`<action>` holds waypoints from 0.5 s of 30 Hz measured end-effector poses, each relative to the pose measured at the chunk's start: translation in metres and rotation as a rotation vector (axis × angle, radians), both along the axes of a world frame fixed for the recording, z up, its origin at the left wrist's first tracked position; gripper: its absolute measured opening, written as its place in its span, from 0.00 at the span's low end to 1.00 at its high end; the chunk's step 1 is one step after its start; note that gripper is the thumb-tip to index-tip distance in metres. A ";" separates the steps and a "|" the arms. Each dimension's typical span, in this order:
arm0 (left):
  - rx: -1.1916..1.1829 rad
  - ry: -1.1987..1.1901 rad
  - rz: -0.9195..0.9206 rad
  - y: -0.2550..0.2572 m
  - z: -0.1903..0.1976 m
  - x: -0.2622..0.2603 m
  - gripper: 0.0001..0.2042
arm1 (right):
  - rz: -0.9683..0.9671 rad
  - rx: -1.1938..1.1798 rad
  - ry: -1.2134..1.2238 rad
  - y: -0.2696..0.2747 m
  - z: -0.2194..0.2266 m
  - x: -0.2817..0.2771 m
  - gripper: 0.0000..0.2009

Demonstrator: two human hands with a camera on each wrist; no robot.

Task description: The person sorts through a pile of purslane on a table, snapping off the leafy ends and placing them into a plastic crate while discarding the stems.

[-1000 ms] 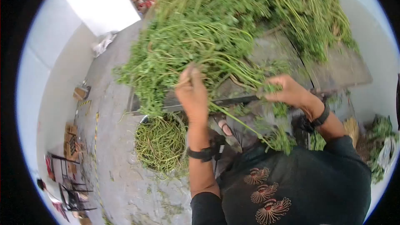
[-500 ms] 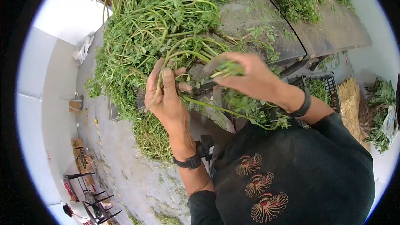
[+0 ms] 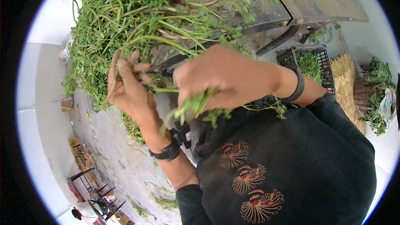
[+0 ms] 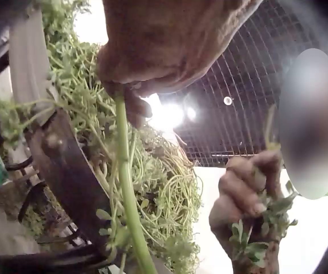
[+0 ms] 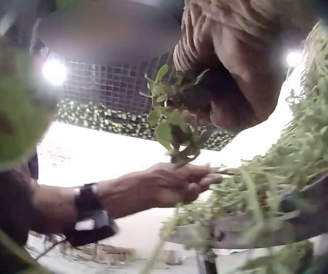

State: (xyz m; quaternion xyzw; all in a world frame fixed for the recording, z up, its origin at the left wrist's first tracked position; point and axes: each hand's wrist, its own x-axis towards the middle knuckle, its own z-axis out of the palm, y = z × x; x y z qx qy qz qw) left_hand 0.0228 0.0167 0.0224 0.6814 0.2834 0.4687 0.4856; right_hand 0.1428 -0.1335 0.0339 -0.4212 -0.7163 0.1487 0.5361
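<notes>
My left hand (image 3: 131, 85) pinches a long green plant stem (image 4: 125, 171) between thumb and fingers, near the edge of a heap of leafy greens (image 3: 104, 29). Another stem (image 3: 164, 90) runs from that hand toward my right hand. Curled and blurred by motion, my right hand (image 3: 221, 77) holds a bunch of leafy sprigs (image 3: 193, 105) below its palm, in front of the dark shirt. The right wrist view shows leaves (image 5: 167, 128) poking out of its grip, with the left hand (image 5: 161, 187) beyond. Loose stems (image 3: 179, 31) spread over the table edge between the hands.
The dark tabletop (image 3: 233, 6) bears scattered leaf bits. Beneath its right part stands a black crate (image 3: 327, 66) of greens, beside a straw bundle (image 3: 345, 83) and a woven basket (image 3: 363, 91). More stems (image 3: 132, 129) lie below the left forearm. Stools (image 3: 100, 200) stand far left.
The left hand has moved left and a little down in the head view, still pinching stems. The right hand swept left and toward the body, carrying leafy sprigs. The view has shifted right.
</notes>
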 end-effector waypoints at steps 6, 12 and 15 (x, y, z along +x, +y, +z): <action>-0.202 -0.004 -0.007 0.006 -0.019 -0.029 0.17 | -0.425 -0.389 0.242 -0.040 -0.029 0.042 0.10; -0.304 0.028 -0.023 -0.002 -0.038 -0.040 0.19 | -0.281 -0.601 0.286 -0.047 -0.063 0.021 0.17; -0.311 0.038 -0.065 -0.001 -0.039 -0.043 0.23 | -0.281 -0.492 0.269 -0.040 -0.075 0.010 0.22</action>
